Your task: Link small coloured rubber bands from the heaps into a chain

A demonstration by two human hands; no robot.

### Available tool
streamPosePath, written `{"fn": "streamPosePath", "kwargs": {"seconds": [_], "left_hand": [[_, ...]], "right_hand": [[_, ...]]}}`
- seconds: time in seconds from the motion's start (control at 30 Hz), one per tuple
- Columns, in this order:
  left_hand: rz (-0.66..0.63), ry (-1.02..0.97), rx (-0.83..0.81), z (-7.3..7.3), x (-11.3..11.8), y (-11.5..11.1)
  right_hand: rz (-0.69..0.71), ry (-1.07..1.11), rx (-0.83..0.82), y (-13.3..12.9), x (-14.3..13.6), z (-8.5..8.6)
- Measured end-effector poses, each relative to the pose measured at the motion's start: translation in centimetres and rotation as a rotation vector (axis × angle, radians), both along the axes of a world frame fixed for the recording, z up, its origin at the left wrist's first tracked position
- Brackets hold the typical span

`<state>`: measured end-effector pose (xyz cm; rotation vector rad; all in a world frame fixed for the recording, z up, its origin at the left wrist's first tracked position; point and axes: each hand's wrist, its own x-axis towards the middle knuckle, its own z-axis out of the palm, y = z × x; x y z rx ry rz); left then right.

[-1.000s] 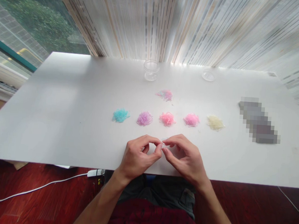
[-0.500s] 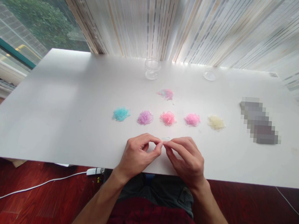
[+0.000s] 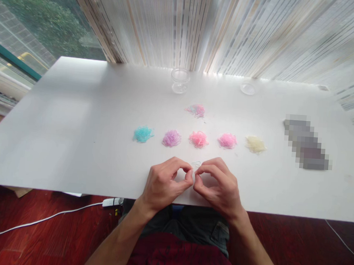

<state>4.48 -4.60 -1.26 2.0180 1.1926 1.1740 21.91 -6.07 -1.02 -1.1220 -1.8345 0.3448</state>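
Note:
Close to the table's front edge, my left hand (image 3: 165,184) and my right hand (image 3: 220,186) face each other, thumb and forefinger pinched on each. Their fingertips almost meet around a tiny rubber band, mostly hidden by the fingers. Just beyond them lies a thin pale rubber band loop (image 3: 196,163). In a row farther out are small piles of rubber bands: turquoise (image 3: 143,134), purple (image 3: 172,138), coral pink (image 3: 198,139), light pink (image 3: 227,140) and pale yellow (image 3: 255,144). Behind the row sits a mixed-colour heap of bands (image 3: 197,110).
A clear round container (image 3: 179,82) stands at the back of the white table (image 3: 58,140), with a clear lid (image 3: 248,88) to its right. A blurred-out dark flat object (image 3: 308,143) lies at the right. Striped curtains (image 3: 190,28) hang along the far edge.
My right hand has turned slightly, its thumb tip now nearer the left thumb and its finger loop rounder. The fingertips have drawn a little apart. The piles look unchanged.

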Motion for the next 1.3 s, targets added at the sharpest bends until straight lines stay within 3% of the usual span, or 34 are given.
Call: {"fn": "streamPosePath", "kwargs": {"seconds": [0.2, 0.37, 0.43, 0.57, 0.73, 0.93, 1.3], "left_hand": [[0.004, 0.068, 0.077, -0.14, -0.07, -0.01], [0.011, 0.241, 0.314, -0.3, 0.05, -0.26], [-0.001, 0.178, 0.256, -0.21, 0.03, -0.31], [-0.077, -0.012, -0.033, 0.21, -0.21, -0.27], [-0.138, -0.054, -0.19, 0.5, -0.44, -0.16], [-0.127, -0.118, -0.292, 0.59, -0.48, -0.05], [-0.101, -0.131, -0.308, 0.39, -0.38, 0.01]], "right_hand": [[0.049, 0.055, -0.096, -0.17, 0.33, 0.16], [0.092, 0.105, -0.245, -0.18, 0.62, 0.25], [0.075, 0.12, -0.261, -0.12, 0.66, 0.22], [0.043, 0.153, -0.238, -0.08, 0.62, 0.09], [0.034, 0.158, -0.227, -0.14, 0.64, 0.11], [0.024, 0.137, -0.196, -0.1, 0.68, 0.18], [0.011, 0.138, -0.155, -0.09, 0.51, 0.44]]}}
